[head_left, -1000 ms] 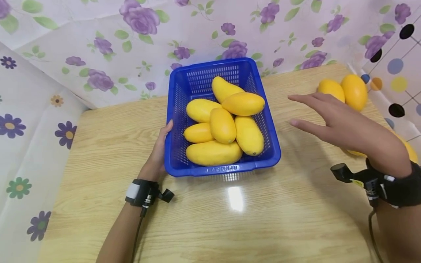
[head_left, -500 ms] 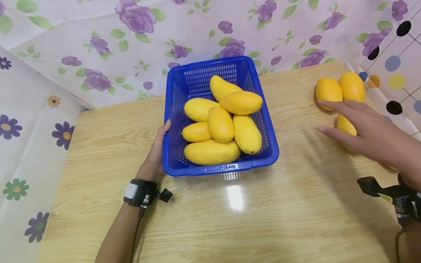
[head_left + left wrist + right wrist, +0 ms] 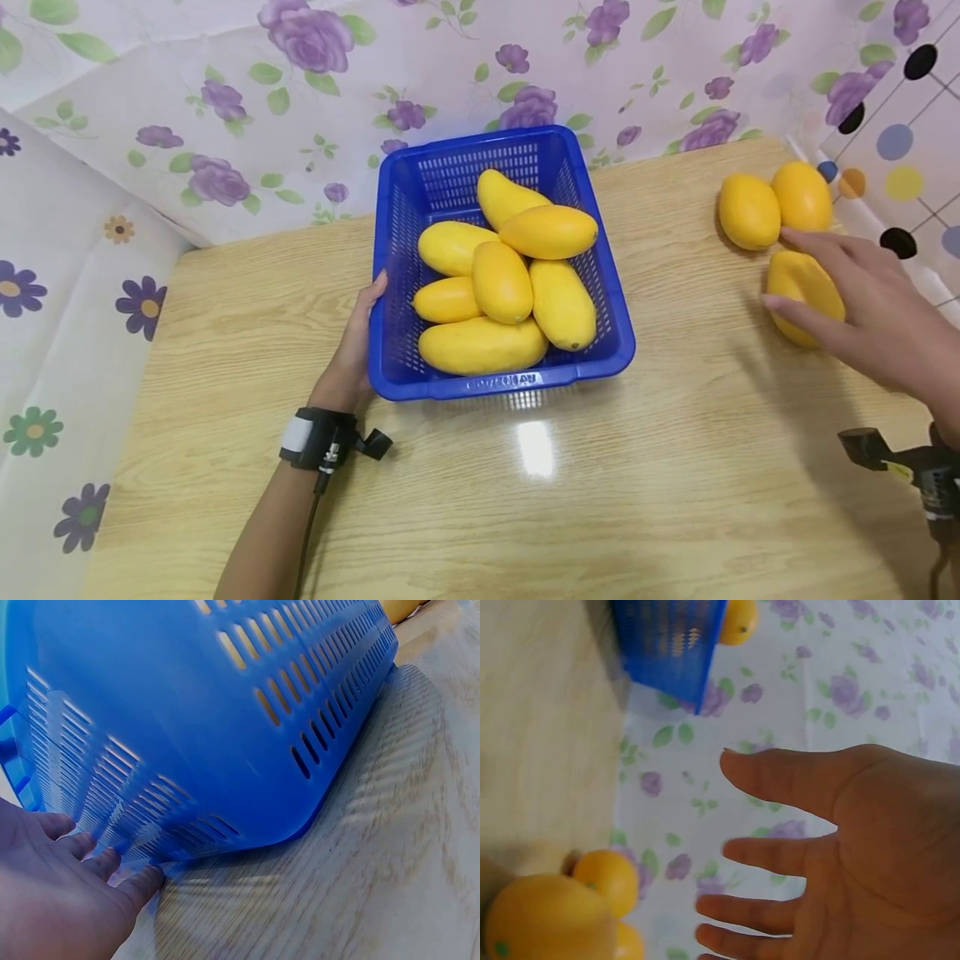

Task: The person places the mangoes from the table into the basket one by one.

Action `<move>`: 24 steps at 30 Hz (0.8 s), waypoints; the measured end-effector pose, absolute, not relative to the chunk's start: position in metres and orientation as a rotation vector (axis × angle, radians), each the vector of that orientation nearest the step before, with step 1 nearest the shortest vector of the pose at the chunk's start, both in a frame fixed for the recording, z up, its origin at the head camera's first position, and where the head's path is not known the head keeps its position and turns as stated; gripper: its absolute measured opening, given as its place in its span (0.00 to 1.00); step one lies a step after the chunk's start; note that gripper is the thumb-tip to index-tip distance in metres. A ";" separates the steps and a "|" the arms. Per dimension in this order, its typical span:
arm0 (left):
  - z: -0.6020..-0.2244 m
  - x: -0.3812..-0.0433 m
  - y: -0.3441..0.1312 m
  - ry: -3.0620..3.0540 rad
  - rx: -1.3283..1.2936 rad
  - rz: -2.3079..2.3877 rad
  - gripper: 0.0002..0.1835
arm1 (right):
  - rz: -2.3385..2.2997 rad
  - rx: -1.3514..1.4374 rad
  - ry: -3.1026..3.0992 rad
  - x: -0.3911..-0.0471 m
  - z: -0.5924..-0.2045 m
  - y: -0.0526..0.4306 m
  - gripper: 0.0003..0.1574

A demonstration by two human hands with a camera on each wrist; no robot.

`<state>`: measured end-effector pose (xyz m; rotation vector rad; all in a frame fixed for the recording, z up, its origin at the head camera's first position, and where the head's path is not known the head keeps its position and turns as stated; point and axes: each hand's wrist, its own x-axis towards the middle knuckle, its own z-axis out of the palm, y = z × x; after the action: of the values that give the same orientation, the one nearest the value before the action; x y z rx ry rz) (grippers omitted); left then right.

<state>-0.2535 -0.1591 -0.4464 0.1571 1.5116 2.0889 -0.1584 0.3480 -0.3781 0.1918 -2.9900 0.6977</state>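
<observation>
A blue plastic basket (image 3: 435, 390) holds several yellow mangoes (image 3: 501, 283). My left hand (image 3: 354, 354) is at its left side, a fingertip showing at the rim in the head view. In the left wrist view the fingers (image 3: 141, 885) lie against the slotted outer wall, low down near the table. At the right, my right hand (image 3: 873, 304) hovers over a loose mango (image 3: 813, 283), with thumb and fingers spread and nothing in the grasp. The right wrist view shows its bare palm (image 3: 892, 862), fingers extended, above and beside mangoes (image 3: 551, 919).
Two more mangoes (image 3: 750, 211) sit side by side at the back right of the wooden table (image 3: 637, 483). Floral sheeting (image 3: 450, 58) hangs behind the table, and a dotted sheet (image 3: 903, 183) borders its right side.
My right hand has moved right and down, from beside the basket to the nearest loose mango. The left hand stays at the basket, and the mangoes have not moved.
</observation>
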 end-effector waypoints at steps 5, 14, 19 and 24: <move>-0.446 -0.253 -0.161 1.521 0.151 2.089 0.37 | 0.771 0.139 -2.933 -0.161 -0.392 0.352 0.47; -0.448 -0.254 -0.162 1.517 0.143 2.085 0.38 | 0.810 -0.085 -2.936 -0.171 -0.418 0.355 0.51; -0.448 -0.253 -0.162 1.510 0.152 2.090 0.38 | 0.827 -0.063 -2.915 -0.172 -0.430 0.357 0.51; -0.446 -0.252 -0.161 1.515 0.152 2.083 0.38 | 0.795 -0.026 -2.884 -0.175 -0.439 0.359 0.52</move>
<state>-0.2525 -0.1610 -0.4462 0.1519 1.5149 2.0833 -0.1746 0.3593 -0.4394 -0.0263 -2.8838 0.7952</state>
